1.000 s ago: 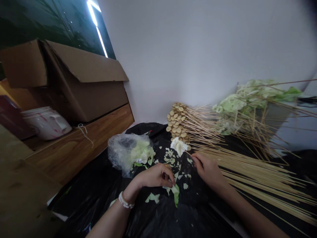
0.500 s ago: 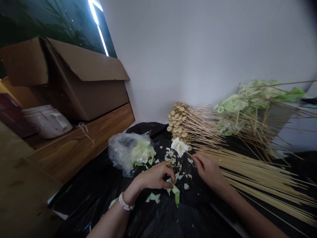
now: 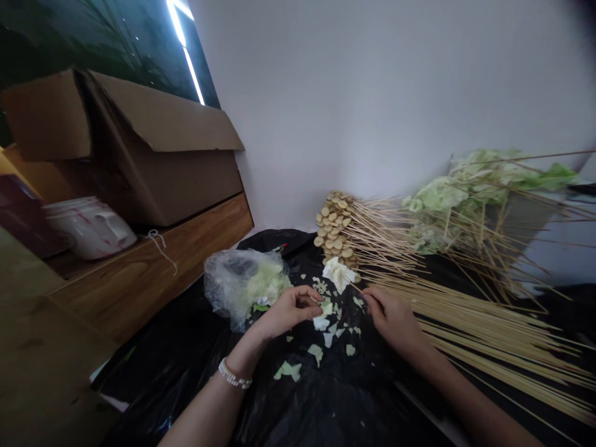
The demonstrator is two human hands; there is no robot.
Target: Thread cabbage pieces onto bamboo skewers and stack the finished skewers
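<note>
Now farther forward than half a second ago, the left hand [image 3: 292, 309] pinches a cabbage piece [image 3: 321, 323], while apart at its three o'clock the right hand [image 3: 395, 323] grips a bamboo skewer [image 3: 356, 288], the threaded cabbage leaf [image 3: 338, 274] at ten o'clock.

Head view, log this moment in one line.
left hand: leaf piece at fingertips | right hand: holds skewer, pale leaf on its end

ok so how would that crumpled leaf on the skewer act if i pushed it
The leaf would probably feel floppy, given its ruffled folds. It's likely light, sitting on one thin skewer held by the right hand. It may tear easily, judging by the ragged scraps scattered nearby.
</note>
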